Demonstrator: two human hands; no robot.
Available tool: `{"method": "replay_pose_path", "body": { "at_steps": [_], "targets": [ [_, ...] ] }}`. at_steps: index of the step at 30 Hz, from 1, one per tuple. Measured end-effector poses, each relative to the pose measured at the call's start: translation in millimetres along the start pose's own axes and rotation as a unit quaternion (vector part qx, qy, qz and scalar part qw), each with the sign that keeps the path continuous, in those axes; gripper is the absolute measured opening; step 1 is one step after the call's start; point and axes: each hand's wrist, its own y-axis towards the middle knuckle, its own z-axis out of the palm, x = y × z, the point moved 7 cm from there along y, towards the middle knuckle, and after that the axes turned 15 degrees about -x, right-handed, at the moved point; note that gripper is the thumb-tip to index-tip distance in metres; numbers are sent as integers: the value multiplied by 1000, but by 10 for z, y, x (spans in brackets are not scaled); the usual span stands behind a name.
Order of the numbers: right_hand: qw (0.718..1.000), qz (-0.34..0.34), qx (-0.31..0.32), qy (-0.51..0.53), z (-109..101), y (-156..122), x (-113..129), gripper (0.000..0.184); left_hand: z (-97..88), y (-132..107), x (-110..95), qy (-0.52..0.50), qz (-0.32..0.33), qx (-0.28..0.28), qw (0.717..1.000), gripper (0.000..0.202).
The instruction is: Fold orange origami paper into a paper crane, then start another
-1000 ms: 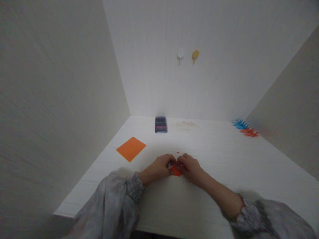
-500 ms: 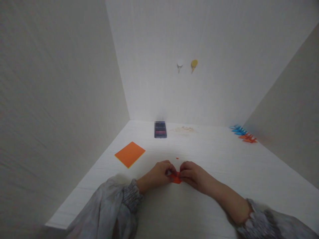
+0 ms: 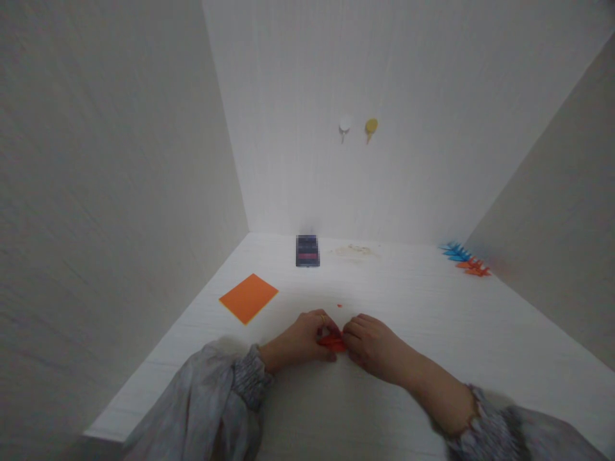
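Note:
My left hand (image 3: 303, 335) and my right hand (image 3: 372, 344) meet over a small folded piece of orange paper (image 3: 332, 341) that rests on the white table (image 3: 432, 320). Both hands pinch the paper with curled fingers, the left from the left side, the right from the right side. Most of the paper is hidden under my fingers. A tiny orange scrap (image 3: 339, 306) lies just beyond my hands.
A flat stack of orange paper squares (image 3: 248, 297) lies at the left. A small dark box (image 3: 307, 250) stands near the back wall. Folded blue and orange paper figures (image 3: 464, 258) sit at the back right. Two round hooks (image 3: 358, 127) hang on the wall.
The view shifted slightly, so the scene sits lower in frame. My hands stay together on the orange paper, with my fingers shifting closer over it.

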Motion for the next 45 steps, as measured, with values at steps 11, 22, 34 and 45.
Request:
{"method": "replay_pose_path", "body": {
  "at_steps": [11, 22, 34, 45],
  "targets": [
    [929, 238, -105, 264, -137, -32, -256, 21, -103, 11, -28, -109, -87, -78, 987, 17],
    [849, 366, -77, 374, 146, -108, -423, 12, -60, 8, 29, -139, -109, -74, 981, 22],
    [900, 321, -63, 289, 189, -89, -387, 7, -5, 9, 56, -55, -72, -16, 996, 18],
    [906, 337, -15, 256, 211, -86, -357, 9, -12, -15, -25, -33, -41, 8, 999, 20]
  ]
}}
